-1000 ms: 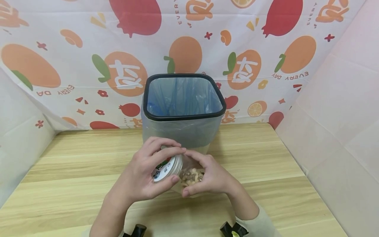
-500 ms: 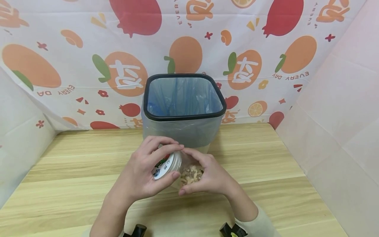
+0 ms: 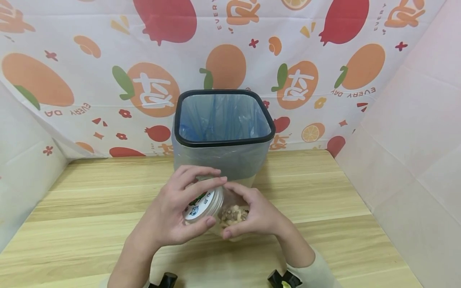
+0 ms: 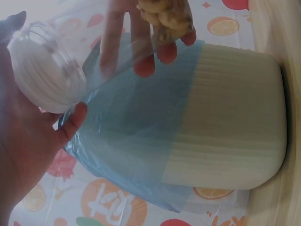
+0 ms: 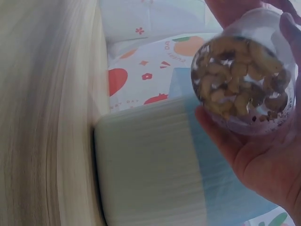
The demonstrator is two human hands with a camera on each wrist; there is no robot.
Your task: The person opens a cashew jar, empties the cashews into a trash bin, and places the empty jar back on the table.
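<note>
Tilted in front of the bin is a clear plastic jar [image 3: 235,197], held up over the table. Its screw lid [image 3: 199,208], with a printed white label, faces left toward my left hand [image 3: 169,210]. Those fingers and thumb curl round the lid's edge. My right hand [image 3: 261,212] grips the jar's body near its base, thumb in front and fingers behind. Cashew nuts [image 5: 240,77] lie gathered at the base end, with small dark bits by the wall. In the left wrist view, the thumb [image 4: 75,123] is right at the lid's rim.
Behind the hands stands a translucent bin [image 3: 219,158] with a black rim [image 3: 225,143], lined with a blue bag [image 3: 223,116]. It stands on a wood-grain table [image 3: 108,232]. A fruit-print cloth [image 3: 151,48] hangs at the back, with pale side walls.
The lid's label has turned and shows more of its face. My left hand shifts slightly around the lid, and the jar dips a little. The right hand keeps its hold; the bin stays still.
</note>
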